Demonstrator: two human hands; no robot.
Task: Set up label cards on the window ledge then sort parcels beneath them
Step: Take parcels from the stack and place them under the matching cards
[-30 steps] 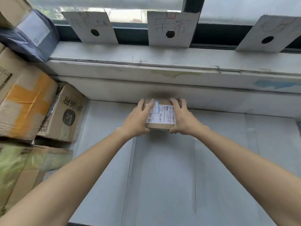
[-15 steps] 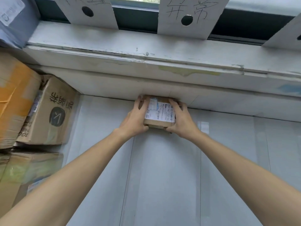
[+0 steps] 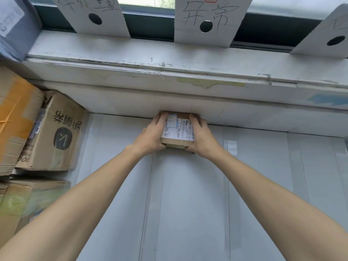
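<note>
Parcel (image 3: 178, 131), gripped by left hand (image 3: 150, 135) and right hand (image 3: 202, 139), now touches the wall under the ledge (image 3: 131, 59).

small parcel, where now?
Head view, centre: small parcel held between left hand and right hand, against the wall under the middle label card.

Small brown cardboard parcel (image 3: 178, 130): lying flat, white shipping label facing up, far end sitting against the wall under the window ledge (image 3: 169, 59), below the middle label card (image 3: 207, 19). Three white label cards, each bearing handwriting and a round hole, are leaning on the ledge: left card (image 3: 94, 15), middle, right card (image 3: 327, 38).
</note>
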